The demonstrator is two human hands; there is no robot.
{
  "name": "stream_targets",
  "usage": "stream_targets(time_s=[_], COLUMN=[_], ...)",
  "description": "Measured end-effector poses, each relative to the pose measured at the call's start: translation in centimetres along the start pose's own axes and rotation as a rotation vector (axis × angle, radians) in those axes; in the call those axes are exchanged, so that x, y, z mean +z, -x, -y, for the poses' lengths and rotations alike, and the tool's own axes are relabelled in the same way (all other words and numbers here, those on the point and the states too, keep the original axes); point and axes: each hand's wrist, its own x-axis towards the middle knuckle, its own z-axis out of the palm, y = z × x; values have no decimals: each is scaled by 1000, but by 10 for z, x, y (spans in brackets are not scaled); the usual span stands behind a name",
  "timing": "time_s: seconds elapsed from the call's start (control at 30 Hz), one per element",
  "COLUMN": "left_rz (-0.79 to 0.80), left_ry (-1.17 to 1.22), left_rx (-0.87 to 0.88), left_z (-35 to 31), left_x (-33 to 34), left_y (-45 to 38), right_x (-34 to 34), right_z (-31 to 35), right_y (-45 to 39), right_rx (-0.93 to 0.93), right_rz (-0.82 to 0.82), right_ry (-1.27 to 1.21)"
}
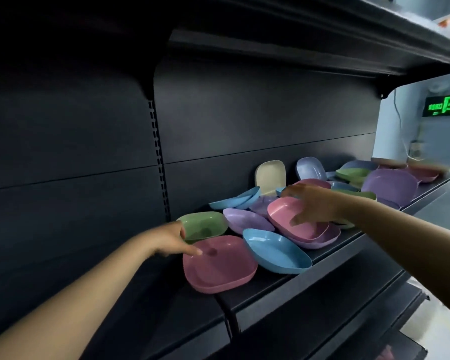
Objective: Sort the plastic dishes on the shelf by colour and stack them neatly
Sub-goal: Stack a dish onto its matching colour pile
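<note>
At the left end of the dark metal shelf (275,294) I see my left hand (173,239) pinching the rim of a dusty-pink square plastic dish (220,265) near the front edge, thumb on top. Further right, my right hand (313,205) hovers with fingers spread over a lighter pink plastic dish (286,216) nested in the jumbled pile, gripping nothing.

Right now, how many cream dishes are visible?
1. The cream dish stands on edge against the shelf's back wall, behind the blue ones. More could be hidden in the pile.
</note>
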Motion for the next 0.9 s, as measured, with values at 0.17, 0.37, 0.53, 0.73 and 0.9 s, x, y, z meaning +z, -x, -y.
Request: stream_targets(time_s=[0.17, 0.37, 0.53, 0.73, 0.9], left_rz=[-4, -35, -160, -258, -336], left_ry=[254, 391, 427, 591, 737], left_rx=[-203, -354, -472, -579, -592], left_z=[2, -11, -20, -16, -11], left_x=[23, 43, 55, 62, 67], left_y=[-6, -14, -10, -2, 9], right_x=[5, 20, 29, 40, 37], right_z=[-38, -71, -82, -92, -104], right_y=[-48, -102, -124, -143, -149], right_rx=[-24, -129, -231, -276, -277], right_rz=[209, 367, 454, 486, 535], right_ry=[-61, -117, -51, -32, -226])
